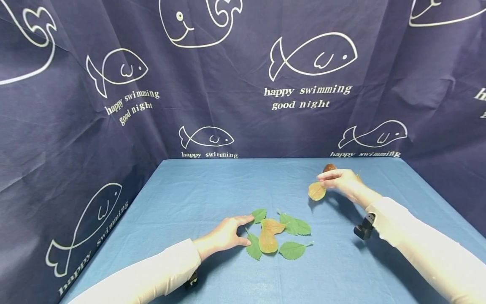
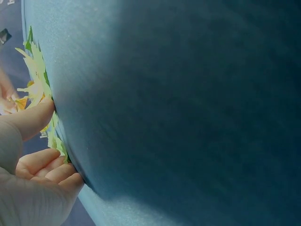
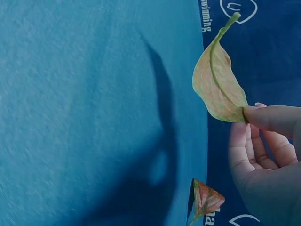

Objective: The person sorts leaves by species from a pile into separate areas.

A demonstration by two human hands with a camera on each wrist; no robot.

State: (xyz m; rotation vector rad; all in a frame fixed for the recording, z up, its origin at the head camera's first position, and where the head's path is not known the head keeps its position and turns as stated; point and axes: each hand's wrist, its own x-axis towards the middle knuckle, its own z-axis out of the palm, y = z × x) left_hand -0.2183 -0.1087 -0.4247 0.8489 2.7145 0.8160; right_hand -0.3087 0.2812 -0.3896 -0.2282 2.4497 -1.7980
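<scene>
My right hand (image 1: 344, 182) pinches a yellow leaf (image 1: 317, 191) by its edge between thumb and fingers, above the cloth. In the right wrist view the leaf (image 3: 218, 84) shows its stem and midrib, stem end away from the fingers. My left hand (image 1: 225, 234) rests at the left of a leaf arrangement, fingers extended. Its fingertips touch or nearly touch an upper green leaf (image 1: 259, 215), its thumb a lower green leaf (image 1: 253, 246). Two orange-yellow leaves (image 1: 268, 241) lie in the middle, with more green leaves (image 1: 292, 250) on their right.
A reddish-brown leaf (image 1: 329, 167) lies behind my right hand, near the far edge. Part of another yellowish leaf (image 1: 359, 174) shows beyond that hand. Blue cloth (image 1: 205, 185) covers the table, and dark blue fish-print curtains (image 1: 247, 105) stand at the back and sides.
</scene>
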